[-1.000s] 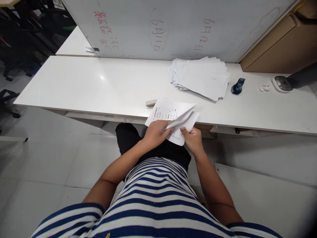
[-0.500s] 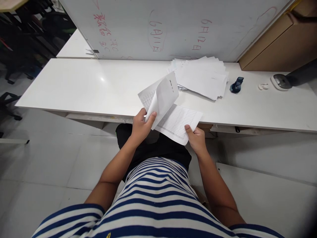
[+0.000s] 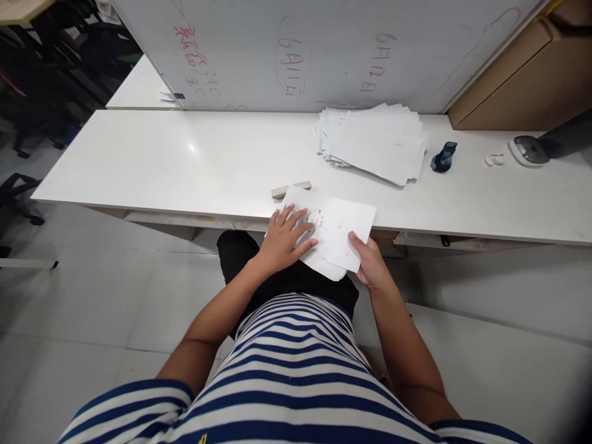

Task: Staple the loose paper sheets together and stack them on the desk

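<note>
A small bundle of white printed sheets (image 3: 340, 231) lies half over the front edge of the white table (image 3: 185, 166). My left hand (image 3: 284, 237) rests flat on the bundle's left part with its fingers spread. My right hand (image 3: 370, 262) pinches the bundle's near right corner, thumb on top. A small beige stapler (image 3: 290, 189) lies on the table just behind the bundle.
A fanned stack of white papers (image 3: 374, 142) lies at the back of the table. To its right are a dark blue clip-like object (image 3: 444, 156), a small white object (image 3: 493, 160) and a grey mouse (image 3: 528, 149). A whiteboard (image 3: 324, 49) with red writing stands behind.
My left hand lifted a sheet up and over, then laid it down; that hand now presses flat on the bundle. My right hand kept hold of the corner.
</note>
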A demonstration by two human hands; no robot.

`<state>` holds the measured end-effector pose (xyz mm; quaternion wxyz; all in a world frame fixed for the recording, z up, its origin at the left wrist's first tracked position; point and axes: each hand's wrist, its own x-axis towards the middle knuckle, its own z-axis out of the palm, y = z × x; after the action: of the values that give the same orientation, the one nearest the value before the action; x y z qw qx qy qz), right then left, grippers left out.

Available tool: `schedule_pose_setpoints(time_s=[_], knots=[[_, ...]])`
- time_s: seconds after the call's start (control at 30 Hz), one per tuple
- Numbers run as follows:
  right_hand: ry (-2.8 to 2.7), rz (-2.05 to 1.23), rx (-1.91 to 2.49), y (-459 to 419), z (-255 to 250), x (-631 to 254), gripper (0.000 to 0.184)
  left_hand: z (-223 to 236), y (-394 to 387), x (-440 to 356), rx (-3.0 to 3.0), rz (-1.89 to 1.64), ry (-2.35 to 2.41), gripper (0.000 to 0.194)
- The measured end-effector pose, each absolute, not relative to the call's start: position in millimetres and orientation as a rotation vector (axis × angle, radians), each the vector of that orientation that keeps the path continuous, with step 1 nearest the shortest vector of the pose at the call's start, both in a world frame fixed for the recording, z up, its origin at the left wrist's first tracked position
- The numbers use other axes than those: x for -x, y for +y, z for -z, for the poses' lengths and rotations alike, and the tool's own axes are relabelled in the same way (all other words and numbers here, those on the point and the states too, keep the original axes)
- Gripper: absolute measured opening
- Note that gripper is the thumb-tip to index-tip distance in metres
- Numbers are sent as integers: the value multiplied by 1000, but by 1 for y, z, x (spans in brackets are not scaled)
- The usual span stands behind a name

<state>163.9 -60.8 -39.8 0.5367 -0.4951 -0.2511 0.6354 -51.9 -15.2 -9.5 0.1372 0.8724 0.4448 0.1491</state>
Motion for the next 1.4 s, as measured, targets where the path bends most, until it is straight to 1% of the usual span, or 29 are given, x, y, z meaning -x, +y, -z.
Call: schedule_pose_setpoints(time_s=[0.07,0.13,0.27,0.43,0.57,0.63,0.7,0.77,0.93,1.03,1.2,1.4], knots=[[-573,-1495,1258,-62,46,-168,53,15,-11,55,-2452,-558,1421,36],[-571,-1469,1289,-61,49,-170,52,20,-7,58,-2340,-706,1515,36],[-603,-1425,1282,-59,51,-172,53,22,-2,64,-2060,-890,1571,48],[-734,-1367,1299,-58,59,-179,52,17,2,66,-1777,-888,1504,58],[-888,-1309,1384,-56,59,-190,48,12,10,63,-1502,-959,1401,69],[-982,-1259,1441,-53,51,-195,47,7,14,62,-1387,-954,1240,64],[-1071,-1190,1467,-48,38,-199,46,0,17,61,-1323,-932,1097,53],[-1141,-1110,1462,-42,23,-203,44,-8,19,60,-1289,-935,1052,46],[-1187,-925,1438,-19,1,-207,37,-15,27,57,-1392,-1048,1021,42],[-1161,-860,1423,-4,8,-203,38,-5,35,53,-1461,-1091,1041,41],[-1109,-862,1485,6,25,-194,48,18,42,50,-1405,-1022,1135,45],[-1138,-861,1539,1,26,-189,45,21,39,46,-1393,-1008,1157,43]])
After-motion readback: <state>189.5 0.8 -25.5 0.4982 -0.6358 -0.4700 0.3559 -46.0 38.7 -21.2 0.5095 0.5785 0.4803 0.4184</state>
